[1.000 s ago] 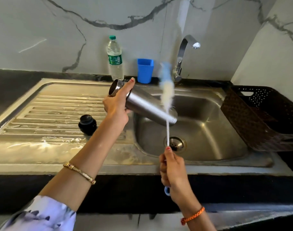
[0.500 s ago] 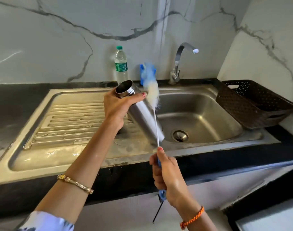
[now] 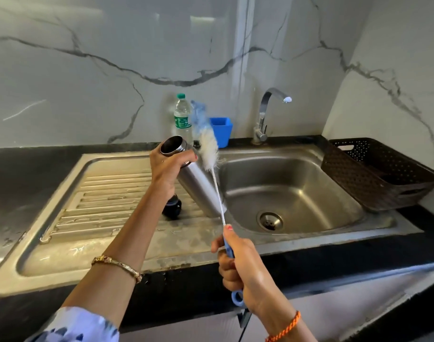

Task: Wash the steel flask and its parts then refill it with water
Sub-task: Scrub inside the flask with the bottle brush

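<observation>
From the head camera, the bottle brush wants lining up with the steel flask mouth before pushing in, with the flask steady over the sink. The left hand wraps the flask near its open neck, tilted above the drainboard; the right hand is fisted round the brush's blue handle. The black cap sits on the drainboard.

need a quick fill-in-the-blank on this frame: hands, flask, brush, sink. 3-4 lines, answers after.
1. The left hand grips the steel flask near its ____.
2. The right hand holds the bottle brush by its ____ handle.
3. The brush head is ____ the flask.
4. The black cap sits on the ____.

Answers: mouth; blue; outside; drainboard
</observation>
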